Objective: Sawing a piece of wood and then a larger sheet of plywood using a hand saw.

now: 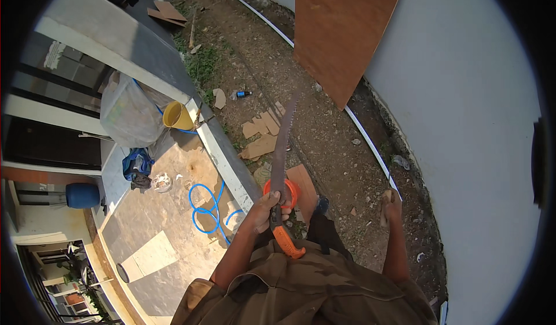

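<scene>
My left hand (270, 209) grips a handsaw where its long rusty blade (283, 142) meets the orange-and-black handle (286, 241). The blade points away from me, over the dirt. An orange round container (291, 192) is behind the saw, partly hidden by it, beside a brown board piece (304, 183). My right hand (391, 208) hangs low on the right at the near end of a long white strip, perhaps pipe (370, 145); I cannot tell whether it grips it.
A large brown board (341, 35) leans against the white wall (475, 151). A ledge (226, 168) borders the paved area on the left, with blue hose (202, 218), a yellow bucket (178, 115), plastic-wrapped items (130, 113) and a blue barrel (82, 196). Cardboard scraps (260, 146) lie on the dirt.
</scene>
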`<action>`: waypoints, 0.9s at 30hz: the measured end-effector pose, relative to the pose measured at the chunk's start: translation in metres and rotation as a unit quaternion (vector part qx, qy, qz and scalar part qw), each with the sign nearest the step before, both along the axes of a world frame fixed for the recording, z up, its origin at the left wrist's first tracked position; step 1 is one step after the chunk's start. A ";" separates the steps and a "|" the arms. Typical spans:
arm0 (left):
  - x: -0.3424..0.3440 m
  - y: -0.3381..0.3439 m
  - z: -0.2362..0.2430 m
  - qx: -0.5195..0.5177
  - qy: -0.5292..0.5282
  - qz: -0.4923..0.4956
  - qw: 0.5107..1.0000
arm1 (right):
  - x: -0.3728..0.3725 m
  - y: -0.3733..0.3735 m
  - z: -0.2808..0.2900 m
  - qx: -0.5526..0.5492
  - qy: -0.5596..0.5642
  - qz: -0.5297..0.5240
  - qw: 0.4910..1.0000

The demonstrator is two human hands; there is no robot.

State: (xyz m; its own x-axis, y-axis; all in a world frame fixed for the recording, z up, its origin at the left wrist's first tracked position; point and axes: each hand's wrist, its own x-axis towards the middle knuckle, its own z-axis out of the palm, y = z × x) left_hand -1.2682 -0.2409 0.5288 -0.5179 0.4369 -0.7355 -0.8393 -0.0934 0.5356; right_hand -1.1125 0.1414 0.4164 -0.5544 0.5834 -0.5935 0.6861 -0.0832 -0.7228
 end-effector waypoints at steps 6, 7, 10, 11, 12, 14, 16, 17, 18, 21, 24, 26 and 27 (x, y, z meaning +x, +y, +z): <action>-0.014 0.041 0.024 -0.005 0.055 0.021 0.998 | -0.059 -0.015 0.058 0.034 0.062 0.017 0.997; -0.018 0.048 0.025 -0.028 0.079 0.017 0.996 | -0.069 -0.020 0.065 -0.014 0.090 0.031 0.995; -0.034 0.067 0.026 -0.061 0.147 0.050 0.986 | -0.097 -0.036 0.086 -0.110 0.156 0.043 0.981; -0.041 0.073 0.026 -0.082 0.165 0.059 0.981 | -0.107 -0.042 0.094 -0.140 0.179 0.057 0.972; -0.046 0.080 0.026 -0.085 0.159 0.056 0.982 | -0.117 -0.045 0.102 -0.167 0.191 0.055 0.966; -0.063 0.091 0.024 -0.090 0.185 0.104 0.973 | -0.134 -0.052 0.120 -0.193 0.210 0.068 0.956; -0.085 0.101 0.021 -0.093 0.185 0.082 0.975 | -0.154 -0.053 0.135 -0.217 0.218 0.074 0.949; -0.095 0.107 0.017 -0.097 0.204 0.083 0.970 | -0.165 -0.051 0.140 -0.207 0.206 0.097 0.951; -0.106 0.112 0.013 -0.089 0.232 0.085 0.965 | -0.177 -0.048 0.144 -0.193 0.190 0.117 0.956; -0.147 0.125 -0.001 -0.060 0.193 0.061 0.977 | -0.216 -0.035 0.147 -0.177 0.187 0.177 0.950; -0.183 0.138 -0.004 -0.074 0.201 0.034 0.976 | -0.262 -0.027 0.144 -0.181 0.159 0.220 0.945; -0.203 0.147 -0.001 -0.074 0.192 0.057 0.977 | -0.287 -0.027 0.141 0.042 0.211 0.345 0.913; -0.217 0.151 0.002 -0.069 0.187 0.054 0.978 | -0.300 -0.027 0.141 0.065 0.197 0.362 0.909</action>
